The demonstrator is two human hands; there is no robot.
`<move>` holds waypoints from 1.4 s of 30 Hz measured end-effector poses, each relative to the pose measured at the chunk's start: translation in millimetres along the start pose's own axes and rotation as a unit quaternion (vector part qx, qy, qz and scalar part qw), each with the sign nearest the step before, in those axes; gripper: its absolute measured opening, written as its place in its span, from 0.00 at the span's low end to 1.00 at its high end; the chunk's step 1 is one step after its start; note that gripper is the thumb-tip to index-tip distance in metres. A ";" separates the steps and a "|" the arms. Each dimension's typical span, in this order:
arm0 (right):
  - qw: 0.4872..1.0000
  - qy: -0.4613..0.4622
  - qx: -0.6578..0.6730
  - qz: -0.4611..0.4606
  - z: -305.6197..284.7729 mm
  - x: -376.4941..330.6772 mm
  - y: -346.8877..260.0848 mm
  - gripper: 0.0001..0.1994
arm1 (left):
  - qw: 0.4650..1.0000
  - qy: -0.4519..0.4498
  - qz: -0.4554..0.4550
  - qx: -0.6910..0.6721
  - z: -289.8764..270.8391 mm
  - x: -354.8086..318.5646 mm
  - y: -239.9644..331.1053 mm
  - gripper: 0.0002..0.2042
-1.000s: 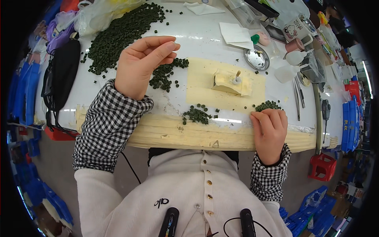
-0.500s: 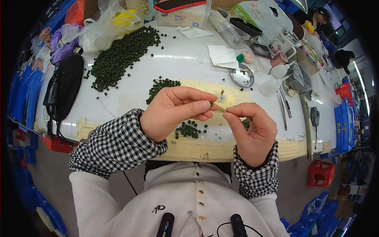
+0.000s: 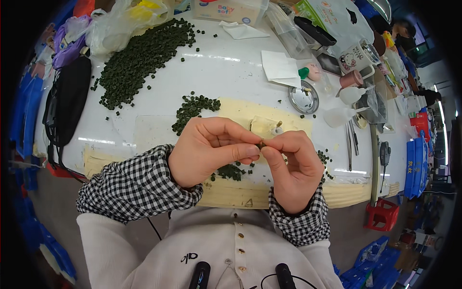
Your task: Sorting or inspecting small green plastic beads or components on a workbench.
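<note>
Near the centre of the frame, a small dark piece (image 3: 260,145) sits, mostly hidden, between the fingertips of the left hand (image 3: 199,151) and right hand (image 3: 297,168); both sets of fingers pinch it.

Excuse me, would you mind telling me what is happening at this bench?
A person's bare left hand and right hand meet, together pinching a tiny dark piece, mostly hidden. A large heap of small dark-green pieces lies at the far left, a smaller dark-green pile just beyond the left hand. A cream-coloured block sits beyond the hands.
</note>
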State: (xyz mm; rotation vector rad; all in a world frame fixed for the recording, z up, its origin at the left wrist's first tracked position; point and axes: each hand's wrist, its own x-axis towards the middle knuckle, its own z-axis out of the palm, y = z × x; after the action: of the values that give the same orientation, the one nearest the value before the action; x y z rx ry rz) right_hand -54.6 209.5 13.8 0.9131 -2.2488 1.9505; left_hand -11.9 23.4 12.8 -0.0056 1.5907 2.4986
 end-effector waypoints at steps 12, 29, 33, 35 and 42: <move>0.999 -0.034 0.022 0.001 -1.9 -0.5 0.2 0.12 | 0.999 0.021 0.028 0.002 -1.9 3.0 0.9 0.06; 0.998 -0.061 0.000 -0.020 -1.6 0.4 -3.9 0.14 | 0.992 0.032 0.111 0.056 -2.3 3.0 2.8 0.09; 0.998 -0.060 -0.005 -0.021 -2.4 0.2 -2.8 0.15 | 0.993 0.017 0.098 0.062 -7.1 4.0 1.0 0.08; 0.999 -0.053 0.003 -0.008 -2.0 -1.0 -1.1 0.15 | 0.990 0.018 0.112 0.085 -7.3 4.5 1.0 0.08; 0.999 -0.049 -0.004 -0.011 -0.7 -1.2 1.0 0.15 | 0.963 0.014 0.179 0.203 -8.9 3.1 4.4 0.10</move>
State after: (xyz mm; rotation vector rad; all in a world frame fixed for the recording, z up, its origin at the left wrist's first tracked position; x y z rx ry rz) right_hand -54.3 210.7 12.6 1.0508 -2.2854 1.9257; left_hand -16.4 14.0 12.7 0.3305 2.2622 2.3560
